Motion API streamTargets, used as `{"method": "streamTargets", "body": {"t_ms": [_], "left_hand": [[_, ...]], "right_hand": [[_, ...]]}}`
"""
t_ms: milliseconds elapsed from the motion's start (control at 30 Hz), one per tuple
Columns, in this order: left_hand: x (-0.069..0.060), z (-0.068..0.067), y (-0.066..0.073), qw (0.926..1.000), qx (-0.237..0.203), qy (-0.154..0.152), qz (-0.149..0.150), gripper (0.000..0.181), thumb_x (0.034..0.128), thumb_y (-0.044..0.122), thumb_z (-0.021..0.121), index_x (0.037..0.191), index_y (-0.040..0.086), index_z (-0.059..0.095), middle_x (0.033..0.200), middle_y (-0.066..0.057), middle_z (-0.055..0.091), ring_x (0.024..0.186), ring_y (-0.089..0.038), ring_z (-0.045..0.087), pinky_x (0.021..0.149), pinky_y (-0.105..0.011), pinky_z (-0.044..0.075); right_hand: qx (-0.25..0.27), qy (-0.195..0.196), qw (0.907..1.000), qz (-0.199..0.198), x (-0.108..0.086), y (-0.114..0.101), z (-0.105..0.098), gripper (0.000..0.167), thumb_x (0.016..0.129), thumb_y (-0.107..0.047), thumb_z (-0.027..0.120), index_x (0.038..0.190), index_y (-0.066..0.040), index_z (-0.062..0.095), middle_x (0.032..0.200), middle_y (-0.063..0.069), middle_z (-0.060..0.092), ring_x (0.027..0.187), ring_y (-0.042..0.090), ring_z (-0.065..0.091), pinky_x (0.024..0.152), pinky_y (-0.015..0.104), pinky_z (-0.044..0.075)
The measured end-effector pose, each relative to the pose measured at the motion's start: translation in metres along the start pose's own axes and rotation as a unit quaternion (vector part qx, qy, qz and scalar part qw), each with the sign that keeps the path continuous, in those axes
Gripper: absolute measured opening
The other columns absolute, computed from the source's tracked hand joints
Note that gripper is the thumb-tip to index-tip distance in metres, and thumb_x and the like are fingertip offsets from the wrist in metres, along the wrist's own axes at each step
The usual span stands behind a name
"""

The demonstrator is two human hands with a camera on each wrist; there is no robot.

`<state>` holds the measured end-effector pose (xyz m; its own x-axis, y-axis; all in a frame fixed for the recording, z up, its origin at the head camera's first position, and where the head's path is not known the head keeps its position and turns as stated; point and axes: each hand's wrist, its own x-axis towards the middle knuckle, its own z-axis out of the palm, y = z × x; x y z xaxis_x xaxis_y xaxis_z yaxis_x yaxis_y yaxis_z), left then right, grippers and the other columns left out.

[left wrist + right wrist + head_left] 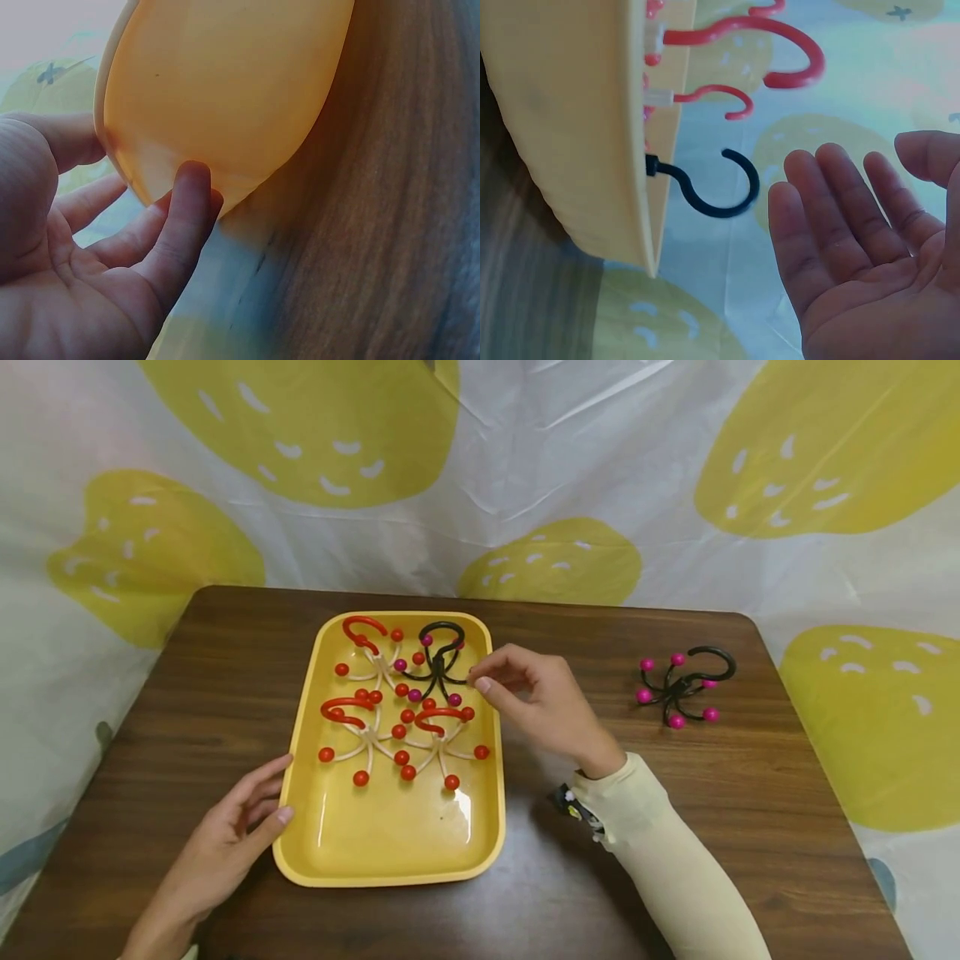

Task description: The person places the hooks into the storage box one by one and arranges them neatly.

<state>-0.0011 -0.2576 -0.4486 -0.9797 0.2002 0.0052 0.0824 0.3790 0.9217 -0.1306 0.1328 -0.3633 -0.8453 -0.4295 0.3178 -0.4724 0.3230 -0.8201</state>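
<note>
A yellow tray (390,870) holds several spider-shaped hanger hooks. Three have red hooks and white prongs with red ball tips, such as the lower-left hanger hook (367,737). A black hanger hook (438,667) with magenta tips stands at the tray's upper right. My right hand (536,697) hovers by the tray's right rim beside it, fingers loosely bent. In the right wrist view, this hand is apart from the black hook (718,210) and holds nothing. Against the tray's left side rests my left hand (225,835), its fingers touching the outer wall (225,90).
Another black hanger hook (678,689) with magenta tips lies on the brown wooden table (600,877), to the right of the tray. Behind the table hangs a white cloth (555,443) with large yellow fruit shapes.
</note>
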Motion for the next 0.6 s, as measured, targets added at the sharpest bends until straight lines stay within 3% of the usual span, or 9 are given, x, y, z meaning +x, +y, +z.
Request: {"method": "streamTargets", "body": {"t_ms": [200,333,600], "left_hand": [[0.000,0.000,0.001,1.0000,0.003,0.000,-0.002,0.059,0.1079,0.008,0.061,0.163,0.012,0.040,0.137,-0.014,0.063,0.114,0.000,0.066,0.088,-0.019,0.059],[0.000,-0.001,0.002,1.0000,0.000,-0.002,-0.003,0.059,0.1080,0.008,0.060,0.163,0.012,0.040,0.138,-0.015,0.063,0.114,-0.001,0.066,0.087,-0.020,0.059],[0.000,0.001,0.003,1.0000,0.005,0.000,-0.004,0.058,0.1081,0.008,0.060,0.163,0.012,0.040,0.138,-0.021,0.063,0.113,0.000,0.066,0.087,-0.019,0.059]], "right_hand": [[-0.006,0.017,0.9998,-0.008,-0.002,-0.002,-0.015,0.013,0.103,-0.013,0.070,0.113,-0.009,0.076,0.109,0.007,0.080,0.087,0.019,0.076,0.075,0.034,0.062],[-0.011,0.036,0.9993,-0.007,-0.005,-0.002,-0.027,0.013,0.102,-0.013,0.070,0.113,-0.010,0.076,0.108,0.008,0.080,0.085,0.016,0.076,0.071,0.028,0.058],[0.007,0.068,0.9977,-0.007,-0.010,0.002,-0.051,0.016,0.103,-0.010,0.069,0.117,-0.006,0.075,0.110,0.009,0.080,0.095,0.011,0.077,0.083,0.023,0.061]]}}
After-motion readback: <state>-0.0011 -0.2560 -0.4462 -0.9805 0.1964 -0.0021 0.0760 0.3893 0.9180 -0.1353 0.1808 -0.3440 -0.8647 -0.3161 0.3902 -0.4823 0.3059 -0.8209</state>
